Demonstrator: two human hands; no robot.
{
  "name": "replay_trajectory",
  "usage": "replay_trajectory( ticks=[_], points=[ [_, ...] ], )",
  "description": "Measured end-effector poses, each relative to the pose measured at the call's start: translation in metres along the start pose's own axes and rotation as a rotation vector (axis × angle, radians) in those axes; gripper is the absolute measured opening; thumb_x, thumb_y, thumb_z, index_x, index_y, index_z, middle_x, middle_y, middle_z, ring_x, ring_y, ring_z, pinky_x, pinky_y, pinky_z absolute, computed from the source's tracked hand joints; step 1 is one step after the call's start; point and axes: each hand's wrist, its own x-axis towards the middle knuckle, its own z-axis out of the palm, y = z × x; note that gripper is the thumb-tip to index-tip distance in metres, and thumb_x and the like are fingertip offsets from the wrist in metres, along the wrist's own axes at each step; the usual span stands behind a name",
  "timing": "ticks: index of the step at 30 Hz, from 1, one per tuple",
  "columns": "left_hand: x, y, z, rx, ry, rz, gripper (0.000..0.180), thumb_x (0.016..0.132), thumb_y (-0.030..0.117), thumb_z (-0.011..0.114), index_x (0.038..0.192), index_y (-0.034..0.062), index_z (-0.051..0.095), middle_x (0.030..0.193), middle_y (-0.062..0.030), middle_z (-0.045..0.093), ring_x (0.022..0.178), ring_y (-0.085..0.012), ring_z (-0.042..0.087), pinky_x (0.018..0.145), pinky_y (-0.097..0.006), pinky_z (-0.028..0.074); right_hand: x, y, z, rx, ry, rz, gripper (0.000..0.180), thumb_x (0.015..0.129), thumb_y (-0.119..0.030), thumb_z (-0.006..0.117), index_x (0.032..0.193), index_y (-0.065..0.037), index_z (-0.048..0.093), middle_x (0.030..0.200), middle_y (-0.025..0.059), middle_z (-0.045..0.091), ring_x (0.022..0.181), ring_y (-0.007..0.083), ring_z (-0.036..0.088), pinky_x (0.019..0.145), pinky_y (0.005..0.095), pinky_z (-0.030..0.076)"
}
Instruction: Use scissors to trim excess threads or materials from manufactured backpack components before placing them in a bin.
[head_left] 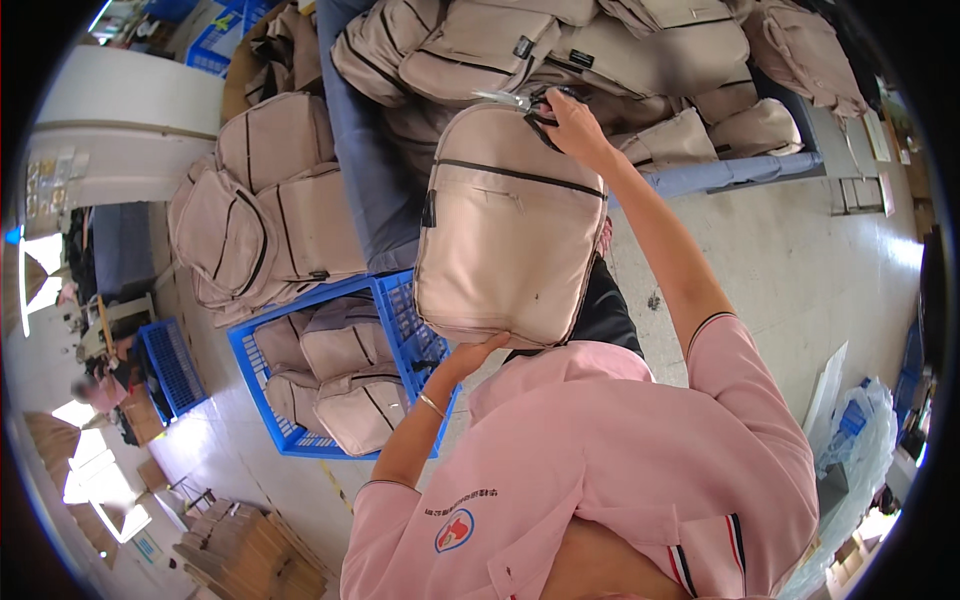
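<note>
A beige backpack [510,240] with a black zipper line across its upper part is held upright in front of me. My left hand [478,355] grips its bottom edge; the fingertips are partly hidden behind it. At the top edge of the backpack, my right hand [578,128] is closed around the black handles of a pair of scissors [507,100]. The silver blades point left, above the bag's top. From this view I cannot tell whether the right fingers also hold the bag.
Beyond the bag, a large blue-grey fabric-lined bin [365,160] is heaped with similar backpacks [480,50]. More backpacks [285,215] are piled to its left. A blue plastic crate [285,440] with several bags stands at lower left. Clear plastic wrapping [865,440] lies at right.
</note>
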Motion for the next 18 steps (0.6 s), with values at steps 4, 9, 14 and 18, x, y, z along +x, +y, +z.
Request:
replay_trajectory(
  ticks=[4, 9, 14, 18],
  points=[
    [-0.019, -0.027, -0.032, 0.087, 0.247, 0.1, 0.061, 0.094, 0.038, 0.065, 0.138, -0.002, 0.051, 0.137, -0.0114, 0.056, 0.126, -0.0211, 0.049, 0.108, -0.032, 0.036, -0.001, -0.044, -0.001, 0.027, -0.083, 0.236, 0.032, 0.081, -0.027, 0.073, 0.093, -0.006, 0.053, 0.083, 0.0193, 0.065, 0.082, 0.0417, 0.062, 0.069, 0.0474, 0.048],
    [-0.07, 0.004, -0.117, 0.105, 0.662, 0.202, 0.038, 0.095, 0.032, 0.064, 0.112, -0.0018, 0.064, 0.094, -0.0001, 0.064, 0.081, -0.0119, 0.055, 0.072, -0.029, 0.046, -0.071, -0.048, -0.061, 0.347, 0.02, 0.246, 0.038, 0.075, -0.027, 0.079, 0.087, -0.004, 0.052, 0.069, 0.0123, 0.055, 0.063, 0.0269, 0.051, 0.065, 0.0361, 0.046],
    [-0.07, 0.104, -0.195, 0.154, 1.112, 0.422, 0.035, 0.099, 0.033, 0.058, 0.087, 0.0005, 0.064, 0.074, -0.0001, 0.06, 0.07, -0.0081, 0.05, 0.065, -0.029, 0.042, -0.197, -0.098, -0.068, 0.708, -0.141, 0.526, 0.039, 0.077, -0.024, 0.083, 0.085, -0.005, 0.051, 0.069, 0.0008, 0.053, 0.065, 0.0108, 0.049, 0.06, 0.028, 0.045],
    [0.002, 0.137, -0.226, 0.157, 1.199, 0.545, 0.041, 0.1, 0.037, 0.052, 0.089, 0.0005, 0.066, 0.075, -0.0083, 0.066, 0.072, -0.0138, 0.061, 0.07, -0.03, 0.048, -0.252, -0.113, -0.046, 0.842, -0.308, 0.724, 0.032, 0.086, -0.021, 0.077, 0.088, -0.002, 0.052, 0.072, 0.0043, 0.061, 0.069, 0.0131, 0.062, 0.063, 0.0286, 0.05]
  ],
)
